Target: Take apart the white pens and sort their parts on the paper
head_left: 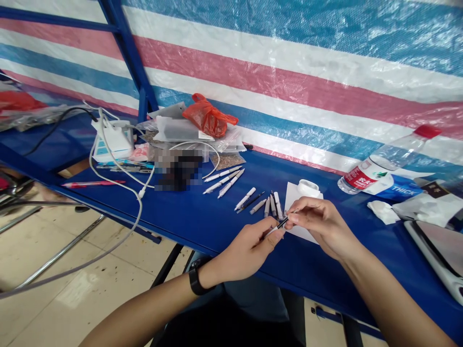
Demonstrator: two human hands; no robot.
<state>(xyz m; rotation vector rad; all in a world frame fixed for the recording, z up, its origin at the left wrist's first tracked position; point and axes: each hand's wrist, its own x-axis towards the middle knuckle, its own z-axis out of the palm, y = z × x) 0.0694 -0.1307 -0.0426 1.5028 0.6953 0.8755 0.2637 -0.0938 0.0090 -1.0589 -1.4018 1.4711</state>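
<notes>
My left hand [253, 248], with a dark band on its wrist, pinches a white pen barrel [272, 231] above the front of the blue table. From the barrel's upper end a dark refill [283, 222] sticks out, and the fingertips of my right hand [320, 224] are closed on its far end. Just behind my hands lie several short pen parts [267, 206], white, grey and dark. Further left are white pens [230, 183]. A small white round container [308, 187] stands on white paper [291, 193], partly hidden by my right hand.
A clear bottle [383, 161] with a red cap leans at the right, near a blue packet [405, 188], crumpled tissue [383, 212] and a scale-like device [439, 250]. At the left are a red bag [208, 116], plastic packets, white cables [139, 212] and a red pen [94, 183].
</notes>
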